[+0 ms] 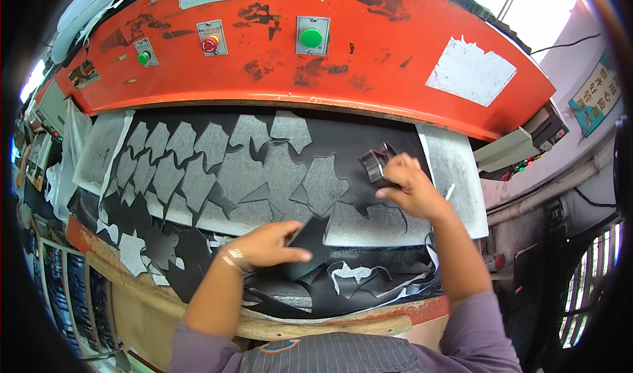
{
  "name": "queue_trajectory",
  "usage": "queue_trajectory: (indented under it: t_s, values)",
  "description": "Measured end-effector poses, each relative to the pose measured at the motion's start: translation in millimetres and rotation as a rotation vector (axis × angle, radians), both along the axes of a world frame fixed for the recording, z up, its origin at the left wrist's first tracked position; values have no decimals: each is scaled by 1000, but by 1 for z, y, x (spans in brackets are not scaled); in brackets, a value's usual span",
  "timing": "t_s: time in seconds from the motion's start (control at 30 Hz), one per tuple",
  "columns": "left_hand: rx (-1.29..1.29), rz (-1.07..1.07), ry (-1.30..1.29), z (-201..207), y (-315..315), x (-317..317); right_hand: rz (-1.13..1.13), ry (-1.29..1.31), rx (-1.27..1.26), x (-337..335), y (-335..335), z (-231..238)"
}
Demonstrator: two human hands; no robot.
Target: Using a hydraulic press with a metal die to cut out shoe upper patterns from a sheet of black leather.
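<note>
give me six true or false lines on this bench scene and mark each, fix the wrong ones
1. The right hand holds a dark metal frame. True.
2. The left hand is empty. False: the left hand grips a dark flat piece.
3. The right hand is nearer the orange-red panel than the left hand. True.
4. The red button is right of both green buttons. False: the red button sits between the green buttons.
5. The grey pieces are round. False: the grey pieces have angular outlines.
6. A ragged pale patch is on the orange-red panel's right part. True.
</note>
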State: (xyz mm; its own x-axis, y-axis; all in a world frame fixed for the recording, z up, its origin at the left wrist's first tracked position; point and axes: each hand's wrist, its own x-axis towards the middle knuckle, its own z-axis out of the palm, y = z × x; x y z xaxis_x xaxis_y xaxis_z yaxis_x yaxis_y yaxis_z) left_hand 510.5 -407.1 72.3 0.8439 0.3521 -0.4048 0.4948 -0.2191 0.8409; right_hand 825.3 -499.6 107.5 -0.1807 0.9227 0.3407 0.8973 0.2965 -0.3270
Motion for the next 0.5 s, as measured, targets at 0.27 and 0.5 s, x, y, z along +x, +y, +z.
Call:
queue_trajectory:
  t_s: [0.27,0.5]
  values:
    - [239,443,-226,-10,54,-16,438,-464,144,44,101,-48]
    - [505,436,-355,-43,111,64,355,-507,127,56,135,-67]
